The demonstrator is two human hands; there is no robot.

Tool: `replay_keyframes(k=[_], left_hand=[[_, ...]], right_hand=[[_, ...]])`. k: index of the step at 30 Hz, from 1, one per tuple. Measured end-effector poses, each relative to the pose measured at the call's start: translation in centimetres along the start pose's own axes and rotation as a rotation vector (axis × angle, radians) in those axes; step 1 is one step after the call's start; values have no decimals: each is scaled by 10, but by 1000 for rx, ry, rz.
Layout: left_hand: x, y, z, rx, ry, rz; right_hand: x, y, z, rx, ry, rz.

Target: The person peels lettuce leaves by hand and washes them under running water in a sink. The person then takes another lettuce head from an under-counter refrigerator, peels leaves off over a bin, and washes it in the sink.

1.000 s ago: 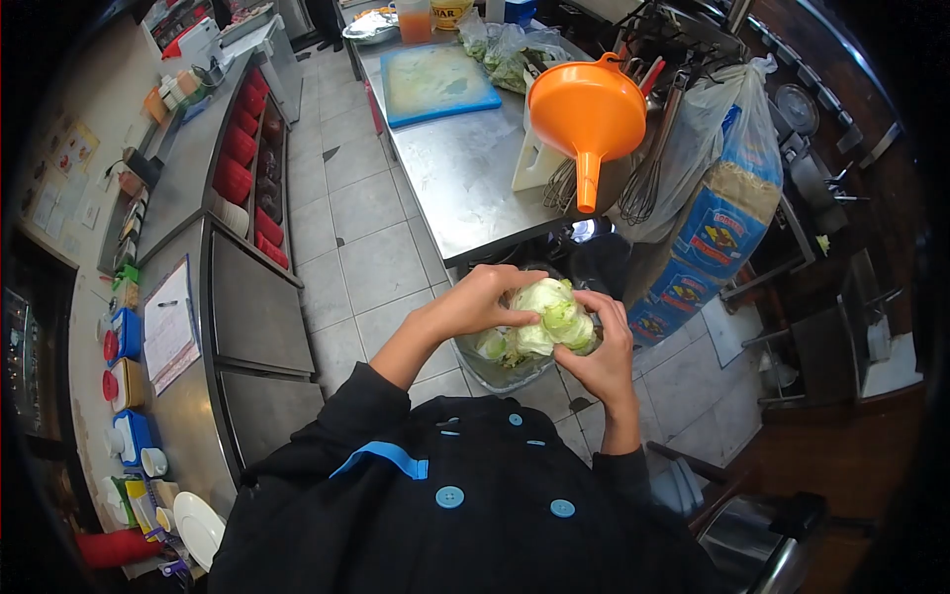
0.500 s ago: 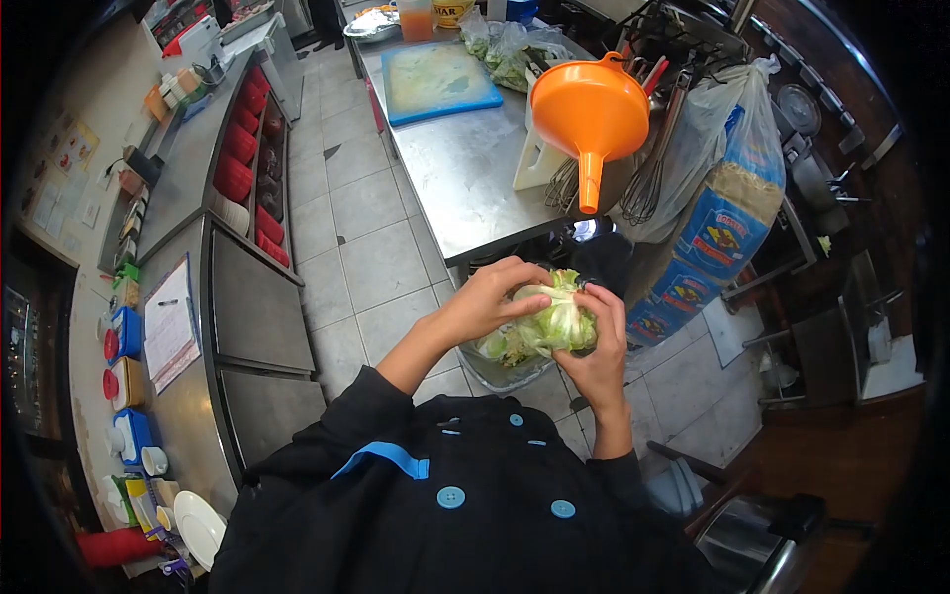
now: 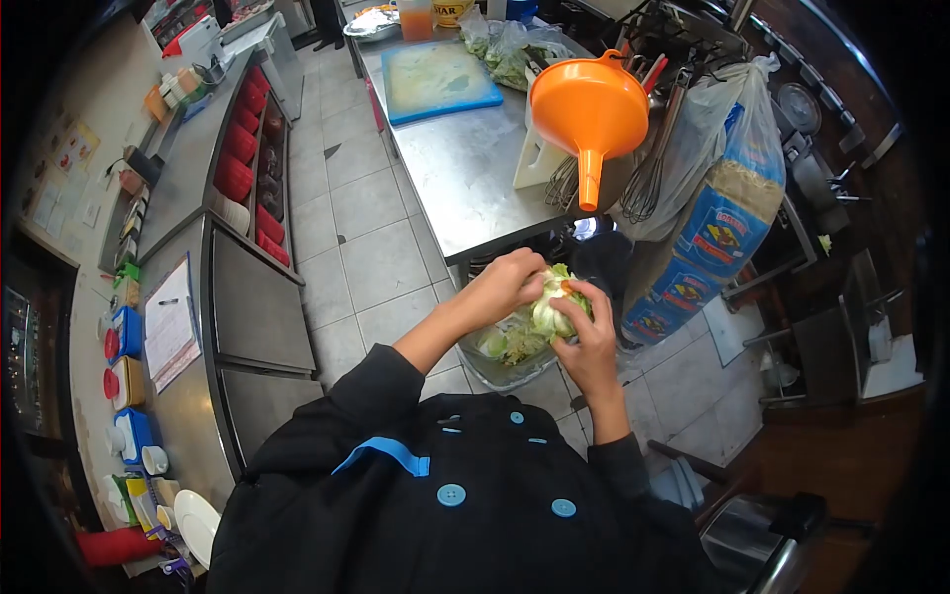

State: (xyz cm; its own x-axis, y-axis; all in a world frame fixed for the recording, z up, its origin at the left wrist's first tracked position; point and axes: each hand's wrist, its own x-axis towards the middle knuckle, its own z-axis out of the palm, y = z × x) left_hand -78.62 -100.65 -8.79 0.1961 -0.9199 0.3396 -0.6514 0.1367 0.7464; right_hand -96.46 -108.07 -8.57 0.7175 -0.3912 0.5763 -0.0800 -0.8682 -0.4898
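A pale green head of lettuce (image 3: 550,313) is held up in front of my dark jacket, over a clear plastic bin (image 3: 505,378). My right hand (image 3: 592,345) grips it from the right, fingers over the top and thumb below. On its upper left, the curled fingers of my left hand (image 3: 507,287) press against the lettuce; their tips are partly hidden. A small orange-brown patch shows near the top of the head. Loose lettuce leaves (image 3: 519,345) lie in the bin under my hands.
Ahead stands a steel table (image 3: 465,188) with a blue-edged cutting board (image 3: 435,79), bagged greens (image 3: 510,59), an orange funnel (image 3: 591,109) and whisks (image 3: 643,188). Blue printed packages (image 3: 717,238) stack at right. A steel counter (image 3: 193,366) with a clipboard (image 3: 170,322) runs along the left.
My left hand has drawn up and left, its fingers now more curled. The lettuce is turned slightly in my right hand, and more loose leaves show in the bin.
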Motion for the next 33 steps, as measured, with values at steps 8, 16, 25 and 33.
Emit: replay_keyframes(k=[8, 16, 25, 33], left_hand=[[1, -13, 3, -445, 268, -414], [-2, -24, 2, -814, 205, -493], [-6, -45, 5, -1283, 395, -597], [-7, -55, 12, -915, 245, -594]], right_hand=[[-9, 36, 16, 317, 211, 283], [-20, 50, 20, 1234, 433, 705], [-40, 74, 39, 1588, 457, 831], [-44, 84, 42, 1731, 532, 981]])
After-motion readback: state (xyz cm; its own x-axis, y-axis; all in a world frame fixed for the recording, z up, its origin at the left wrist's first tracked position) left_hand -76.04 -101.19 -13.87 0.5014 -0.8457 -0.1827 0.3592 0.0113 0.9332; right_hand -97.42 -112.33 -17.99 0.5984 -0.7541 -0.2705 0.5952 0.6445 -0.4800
